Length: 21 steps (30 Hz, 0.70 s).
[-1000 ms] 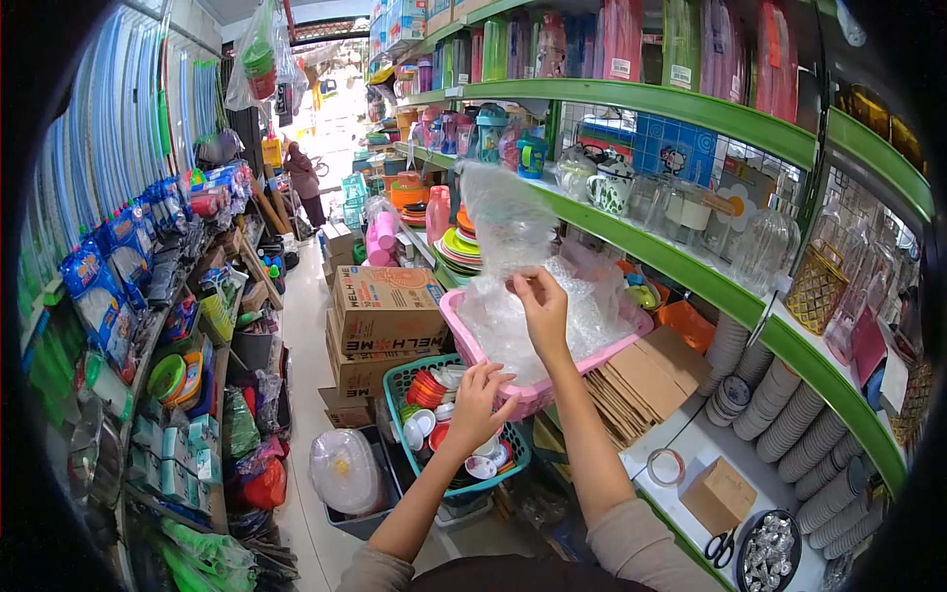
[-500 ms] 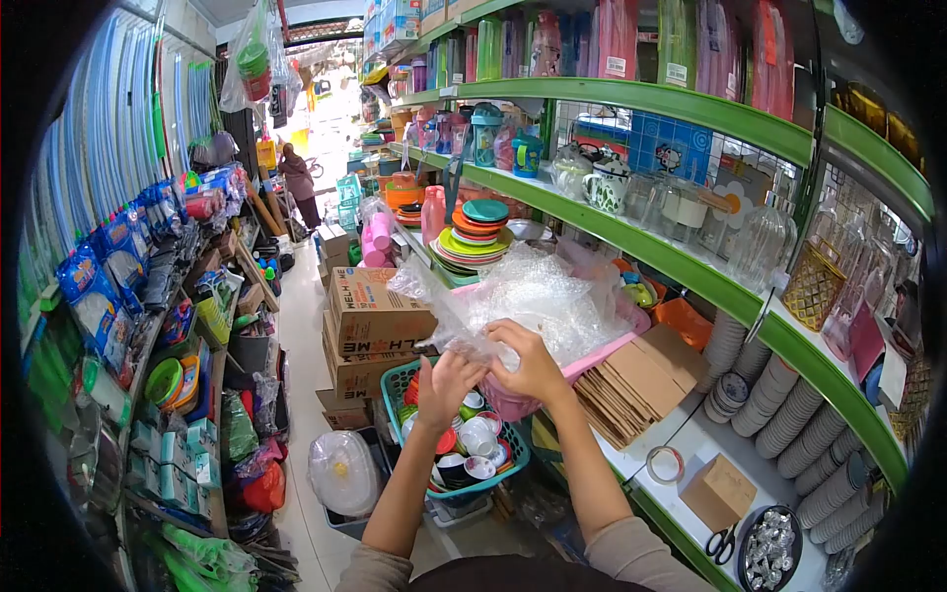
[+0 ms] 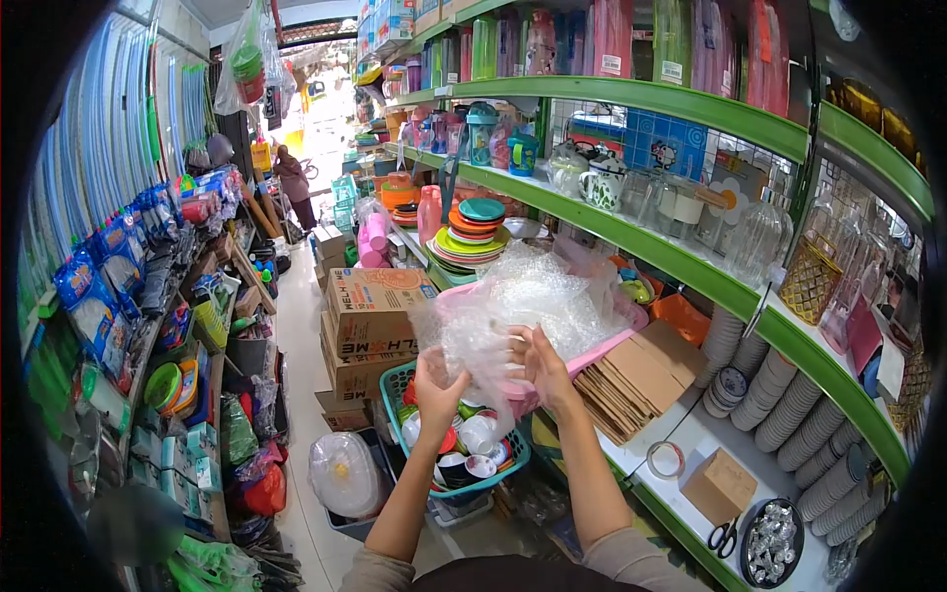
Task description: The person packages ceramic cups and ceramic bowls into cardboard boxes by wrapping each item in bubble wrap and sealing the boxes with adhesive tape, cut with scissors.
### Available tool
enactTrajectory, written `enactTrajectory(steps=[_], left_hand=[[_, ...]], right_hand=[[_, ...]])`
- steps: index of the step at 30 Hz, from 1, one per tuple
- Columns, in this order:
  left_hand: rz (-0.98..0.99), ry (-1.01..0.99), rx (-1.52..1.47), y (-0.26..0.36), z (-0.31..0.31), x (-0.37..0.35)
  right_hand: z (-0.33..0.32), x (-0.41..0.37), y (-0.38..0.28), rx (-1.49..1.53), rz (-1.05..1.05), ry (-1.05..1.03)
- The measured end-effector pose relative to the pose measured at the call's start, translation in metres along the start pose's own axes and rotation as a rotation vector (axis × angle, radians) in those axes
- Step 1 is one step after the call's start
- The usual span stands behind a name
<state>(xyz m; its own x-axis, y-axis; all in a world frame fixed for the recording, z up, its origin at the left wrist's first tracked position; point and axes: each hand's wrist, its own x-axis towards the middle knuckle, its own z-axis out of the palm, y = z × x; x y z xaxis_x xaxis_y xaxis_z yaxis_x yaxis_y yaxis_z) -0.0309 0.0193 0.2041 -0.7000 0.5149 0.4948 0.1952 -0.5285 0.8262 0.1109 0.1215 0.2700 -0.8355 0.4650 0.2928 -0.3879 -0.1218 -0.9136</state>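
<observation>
Both hands are raised over a teal basket [image 3: 520, 464] of bowls and cups. Clear bubble wrap [image 3: 472, 340] hangs between them. My left hand [image 3: 440, 383] holds the left side of the wrap, its thumb in front. On the right side, my right hand [image 3: 541, 367] has its fingers on the wrap, partly covered by the film. Whether anything is inside the wrap cannot be made out. Just behind the hands, a pink basket [image 3: 592, 363] is heaped with more bubble wrap [image 3: 552, 291].
Cardboard boxes [image 3: 370, 311] stand left of the baskets. Flattened cardboard [image 3: 631, 390], tape [image 3: 666, 460], a small box [image 3: 719, 486] and scissors [image 3: 723, 539] lie at right. Green shelves [image 3: 631, 217] rise beyond. A person [image 3: 293, 187] is far down the aisle.
The hands have moved apart, and the bubble wrap is now bunched up between them and hangs lower over the teal basket. My left hand has turned its palm toward the wrap.
</observation>
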Motion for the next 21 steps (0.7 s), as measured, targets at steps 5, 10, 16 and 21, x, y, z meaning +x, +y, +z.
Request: enactTrajectory(steps=[5,10,16,21], left_hand=[[0.035,-0.019,0.254,0.020,0.007,-0.011],[-0.119,-0.041,-0.196,0.020,0.007,-0.010],[-0.203,0.008,-0.490,0.028,0.011,0.003],[-0.158,0.109,-0.477,0.025,0.031,0.003]], right_hand=[[0.022,-0.014,0.004,-0.429,-0.113,0.203],[0.005,-0.021,0.003,-0.538,-0.079,0.303],[-0.051,-0.061,0.006,-0.477,-0.264,0.595],[-0.103,-0.113,-0.004,-0.599,-0.266,0.792]])
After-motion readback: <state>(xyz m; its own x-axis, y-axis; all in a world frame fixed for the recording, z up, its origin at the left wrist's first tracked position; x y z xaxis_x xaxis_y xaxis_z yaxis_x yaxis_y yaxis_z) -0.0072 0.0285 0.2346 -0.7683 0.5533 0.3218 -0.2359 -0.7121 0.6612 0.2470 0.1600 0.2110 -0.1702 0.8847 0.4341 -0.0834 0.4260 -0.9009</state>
